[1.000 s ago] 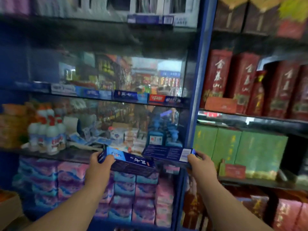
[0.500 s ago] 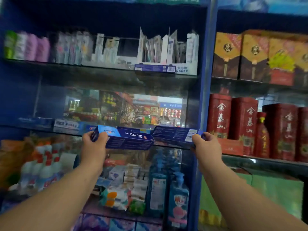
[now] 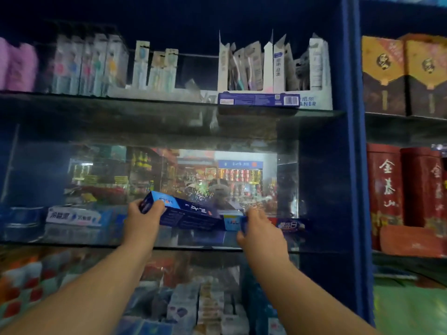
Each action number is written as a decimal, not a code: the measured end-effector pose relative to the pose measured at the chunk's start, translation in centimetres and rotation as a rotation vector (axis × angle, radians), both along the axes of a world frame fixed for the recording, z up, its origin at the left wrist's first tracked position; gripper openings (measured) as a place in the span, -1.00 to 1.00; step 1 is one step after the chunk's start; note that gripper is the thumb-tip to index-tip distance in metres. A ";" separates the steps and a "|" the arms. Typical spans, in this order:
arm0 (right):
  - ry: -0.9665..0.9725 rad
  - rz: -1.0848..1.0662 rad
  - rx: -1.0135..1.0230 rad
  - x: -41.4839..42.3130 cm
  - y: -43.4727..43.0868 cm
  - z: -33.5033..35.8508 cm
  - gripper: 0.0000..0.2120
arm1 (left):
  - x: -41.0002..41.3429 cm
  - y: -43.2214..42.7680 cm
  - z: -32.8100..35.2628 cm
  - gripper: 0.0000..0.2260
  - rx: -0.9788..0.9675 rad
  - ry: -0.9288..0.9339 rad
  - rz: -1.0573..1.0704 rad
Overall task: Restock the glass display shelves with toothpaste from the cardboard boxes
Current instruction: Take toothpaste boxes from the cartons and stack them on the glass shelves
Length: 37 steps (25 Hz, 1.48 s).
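Note:
My left hand [image 3: 142, 221] grips the left end of a dark blue toothpaste box [image 3: 186, 213], which tilts down to the right just above the middle glass shelf [image 3: 72, 244]. My right hand [image 3: 257, 228] curls round the end of a second blue toothpaste box [image 3: 231, 222], mostly hidden behind the first and low over the shelf. Toothpaste boxes lie along this shelf: a white and blue one [image 3: 72, 216] at the left, a red and blue one [image 3: 291, 224] beside my right hand.
The upper glass shelf [image 3: 145, 102] carries toothbrush packs [image 3: 266, 66] and one blue toothpaste box [image 3: 258, 99]. A mirrored back panel reflects the shop. A blue upright [image 3: 350, 165] divides off red tins [image 3: 387, 189] at the right. Bottles and cartons fill the shelf below.
Both hands moved forward and lowered the two boxes onto the middle shelf. The right box now sits behind the left one, and the view has come closer.

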State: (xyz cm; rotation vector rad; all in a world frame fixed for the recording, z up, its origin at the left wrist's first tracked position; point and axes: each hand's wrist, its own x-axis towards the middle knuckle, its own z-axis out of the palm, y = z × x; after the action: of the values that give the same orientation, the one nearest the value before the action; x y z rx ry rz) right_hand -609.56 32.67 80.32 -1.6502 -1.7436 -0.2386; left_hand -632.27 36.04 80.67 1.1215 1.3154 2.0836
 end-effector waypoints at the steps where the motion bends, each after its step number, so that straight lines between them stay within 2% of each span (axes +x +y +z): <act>1: -0.052 -0.016 -0.047 -1.2 1.1 -0.5 -0.59 | -0.4 1.1 0.0 -0.66 -0.015 0.042 0.016; 4: -0.095 0.057 -0.136 -3.9 4.0 -1.4 -0.51 | -1.3 3.3 -0.3 -0.70 -0.019 0.100 0.020; 6: 0.117 0.172 -0.074 -3.6 5.2 -0.6 -0.61 | -2.0 3.9 -0.6 -0.73 -0.010 0.129 0.019; 7: 0.269 0.198 -0.029 -2.7 6.0 0.1 -0.68 | -2.6 4.4 -0.8 -0.74 0.003 0.152 0.026; 8: 0.342 0.178 -0.004 -1.6 6.9 0.7 -0.72 | -3.0 4.4 -0.9 -0.74 0.016 0.161 0.030; 11: 0.100 0.061 -0.097 1.2 10.1 1.4 -0.68 | -4.1 4.8 -0.9 -0.73 0.068 0.043 0.030; 14: -0.175 0.103 -0.165 1.8 13.2 1.4 -0.52 | -5.6 5.3 -0.8 -0.67 0.149 -0.187 -0.047; 16: -0.347 0.116 -0.228 1.7 14.5 1.6 -0.40 | -6.7 5.9 -0.6 -0.62 0.167 -0.272 -0.101; 20: -0.431 0.254 -0.221 -0.1 15.8 1.8 -0.31 | -6.7 7.3 -0.7 -0.64 0.200 -0.344 -0.113; 24: -0.530 0.545 -0.226 -5.1 15.8 2.4 -0.25 | -6.0 8.2 -0.6 -0.76 0.228 -0.382 -0.096; 26: -0.613 0.568 -0.110 -6.9 15.6 2.8 -0.28 | -6.1 8.5 -0.6 -0.72 0.240 -0.436 -0.100; 27: -0.586 0.576 -0.012 -7.4 15.4 3.1 -0.29 | -6.3 8.6 -0.7 -0.70 0.250 -0.455 -0.091; 29: -0.335 0.616 0.141 -7.6 14.9 4.3 -0.29 | -6.5 8.6 -0.9 -0.71 0.274 -0.474 -0.044; 31: 0.055 0.662 0.274 -7.1 15.0 6.0 -0.32 | -6.4 8.6 -1.0 -0.74 0.290 -0.471 0.002; 33: 0.484 0.723 0.380 -6.7 15.7 6.8 -0.43 | -6.4 8.5 -1.0 -0.73 0.293 -0.472 0.025; 35: 0.846 0.781 0.378 -6.5 16.3 6.5 -0.53 | -6.4 8.4 -1.0 -0.71 0.294 -0.488 0.032; 37: 1.035 0.732 0.283 -5.4 16.8 5.5 -0.53 | -6.4 8.1 -1.1 -0.71 0.286 -0.479 0.024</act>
State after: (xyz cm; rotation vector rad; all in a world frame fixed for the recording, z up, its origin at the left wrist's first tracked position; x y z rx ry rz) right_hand -614.92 49.45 85.80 -0.6098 -1.2611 0.5894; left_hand -638.67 44.13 79.61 0.6420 0.8258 2.4128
